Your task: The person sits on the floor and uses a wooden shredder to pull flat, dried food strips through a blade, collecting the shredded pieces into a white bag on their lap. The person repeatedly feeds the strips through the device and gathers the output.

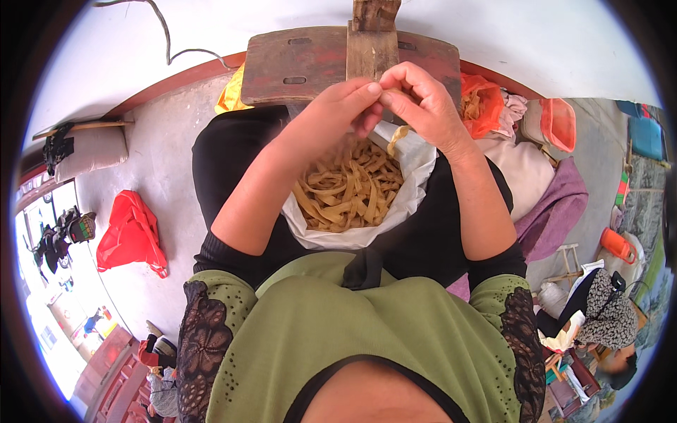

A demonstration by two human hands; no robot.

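Observation:
My left hand [351,103] and my right hand [420,103] meet at their fingertips, in front of a wooden bench. They pinch a tan strip, mostly hidden by the fingers; a loose curled end [398,139] of it hangs under my right hand. Below, between my knees, an opened white sack [338,240] has its rim folded outward. Many flat tan strips [351,193], perhaps a dried food, lie tangled inside it. My left forearm hides part of the sack's far left side.
Ahead stands the worn wooden bench [293,58] with an upright wooden piece [372,53] on it, close to the wall. A red bag [129,232] lies on the floor at left. At right are an orange bag [481,108], a plastic tub [558,124] and purple cloth [555,209]. Another person [605,312] sits farther right.

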